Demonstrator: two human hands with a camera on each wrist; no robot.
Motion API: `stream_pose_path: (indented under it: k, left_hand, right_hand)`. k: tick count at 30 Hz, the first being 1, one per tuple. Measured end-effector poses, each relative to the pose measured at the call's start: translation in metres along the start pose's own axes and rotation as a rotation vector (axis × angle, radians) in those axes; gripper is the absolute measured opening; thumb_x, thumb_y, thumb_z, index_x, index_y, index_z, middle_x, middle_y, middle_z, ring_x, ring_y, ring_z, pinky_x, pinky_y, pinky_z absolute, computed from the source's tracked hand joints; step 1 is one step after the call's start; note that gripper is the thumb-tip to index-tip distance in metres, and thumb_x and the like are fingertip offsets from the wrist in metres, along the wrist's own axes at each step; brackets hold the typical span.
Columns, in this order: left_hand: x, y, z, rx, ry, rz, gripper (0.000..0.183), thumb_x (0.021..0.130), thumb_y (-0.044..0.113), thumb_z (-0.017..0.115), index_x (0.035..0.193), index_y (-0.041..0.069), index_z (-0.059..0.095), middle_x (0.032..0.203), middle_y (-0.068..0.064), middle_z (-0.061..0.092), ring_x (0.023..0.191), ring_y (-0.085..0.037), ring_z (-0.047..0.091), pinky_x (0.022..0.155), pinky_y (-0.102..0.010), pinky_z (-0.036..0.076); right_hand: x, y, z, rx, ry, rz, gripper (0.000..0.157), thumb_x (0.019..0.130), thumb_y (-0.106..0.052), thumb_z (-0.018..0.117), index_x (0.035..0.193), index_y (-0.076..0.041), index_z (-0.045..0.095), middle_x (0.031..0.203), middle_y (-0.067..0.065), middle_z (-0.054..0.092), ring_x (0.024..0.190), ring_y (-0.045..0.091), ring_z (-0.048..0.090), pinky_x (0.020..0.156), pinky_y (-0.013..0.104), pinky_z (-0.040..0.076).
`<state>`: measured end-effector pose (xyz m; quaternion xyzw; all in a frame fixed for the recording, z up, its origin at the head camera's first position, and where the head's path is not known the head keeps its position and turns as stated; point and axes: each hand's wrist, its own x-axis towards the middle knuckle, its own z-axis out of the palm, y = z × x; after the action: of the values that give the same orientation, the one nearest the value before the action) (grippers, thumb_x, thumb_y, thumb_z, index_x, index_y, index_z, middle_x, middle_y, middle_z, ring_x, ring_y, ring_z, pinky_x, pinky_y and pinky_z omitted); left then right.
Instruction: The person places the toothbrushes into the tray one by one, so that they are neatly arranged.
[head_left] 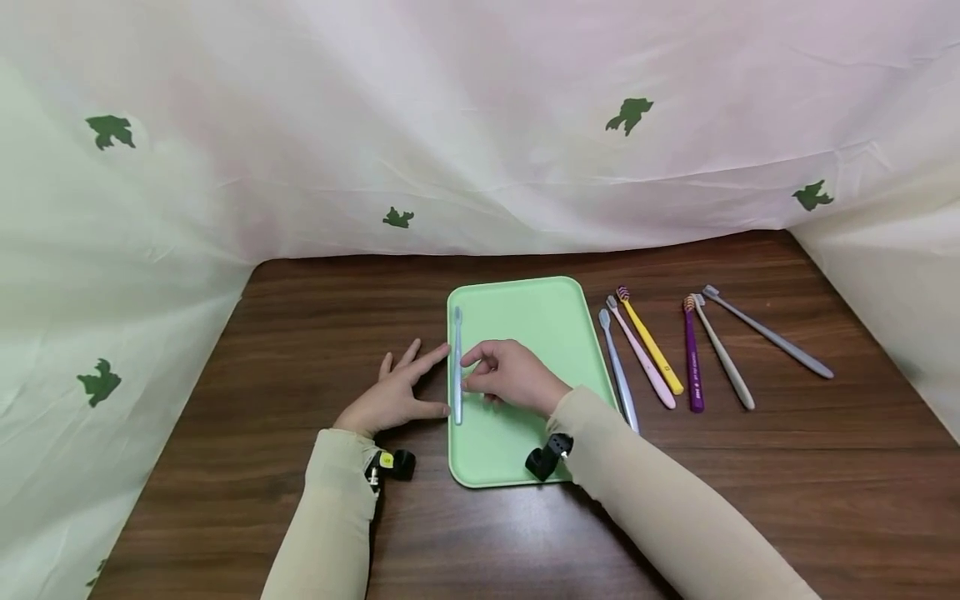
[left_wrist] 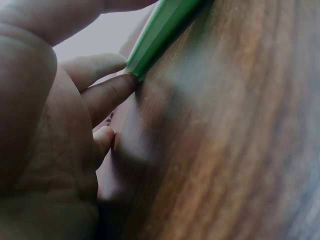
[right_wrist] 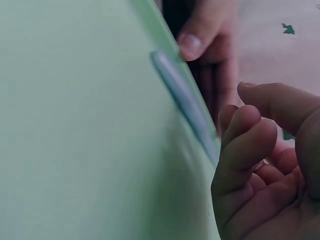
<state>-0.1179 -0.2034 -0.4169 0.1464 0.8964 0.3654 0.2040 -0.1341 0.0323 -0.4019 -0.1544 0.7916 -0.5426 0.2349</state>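
Tray (head_left: 532,312) is touched at its left edge by the left hand (head_left: 393,402), whose grip is spread wide, holding nothing. Just inside that edge a blue toothbrush (head_left: 458,371) is laid lengthwise; beside it is poised the right hand (head_left: 513,373), its grip loosely curled, nothing held. Six toothbrushes (head_left: 693,358) are spread on the tabletop (head_left: 787,492) past the right edge; room is left toward the far rim.

Tray (head_left: 528,321) pale green; toothbrush (head_left: 458,367) on it light blue. Right toothbrushes (head_left: 649,342) blue, pink, yellow, purple, whitish, grey-blue. Counter (head_left: 322,333) dark brown, wood-grained.
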Motion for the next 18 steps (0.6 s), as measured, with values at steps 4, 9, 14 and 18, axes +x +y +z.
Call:
stream_pose_path:
  k: [4, 9, 14, 18]
  left_hand:
    - [0.000, 0.001, 0.000, -0.005, 0.001, -0.018, 0.093, 0.083, 0.041, 0.081, 0.160, 0.035, 0.028, 0.168, -0.005, 0.010, 0.154, -0.022, -0.010, 0.119, -0.057, -0.012]
    - [0.001, 0.002, 0.000, -0.008, 0.009, -0.026, 0.094, 0.083, 0.041, 0.082, 0.159, 0.037, 0.028, 0.168, -0.006, 0.009, 0.154, -0.022, -0.011, 0.119, -0.058, -0.010]
    - [0.000, 0.001, 0.000, -0.010, 0.010, -0.023, 0.094, 0.082, 0.040, 0.082, 0.159, 0.036, 0.029, 0.168, -0.006, 0.011, 0.154, -0.024, -0.011, 0.119, -0.059, -0.010]
    - [0.000, 0.000, 0.001, -0.016, 0.013, -0.003, 0.094, 0.082, 0.040, 0.082, 0.159, 0.034, 0.029, 0.167, -0.005, 0.016, 0.154, -0.023, -0.008, 0.119, -0.056, -0.013]
  right_hand:
    - [-0.010, -0.003, -0.006, 0.029, 0.025, -0.015, 0.030, 0.089, -0.014, 0.076, 0.117, -0.005, 0.068, 0.085, 0.005, 0.070, 0.063, 0.023, 0.063, 0.058, 0.031, 0.054]
    - [-0.024, -0.009, -0.015, 0.063, 0.056, -0.022, 0.034, 0.089, -0.014, 0.077, 0.119, -0.003, 0.066, 0.087, 0.006, 0.069, 0.063, 0.022, 0.061, 0.058, 0.031, 0.052]
    - [-0.037, -0.010, -0.022, 0.077, 0.075, -0.035, 0.033, 0.089, -0.014, 0.076, 0.118, -0.002, 0.066, 0.087, 0.007, 0.068, 0.063, 0.022, 0.059, 0.057, 0.031, 0.050]
    - [-0.046, -0.011, -0.028, 0.067, 0.091, -0.042, 0.031, 0.090, -0.014, 0.075, 0.117, -0.002, 0.066, 0.087, 0.008, 0.068, 0.063, 0.022, 0.058, 0.056, 0.030, 0.050]
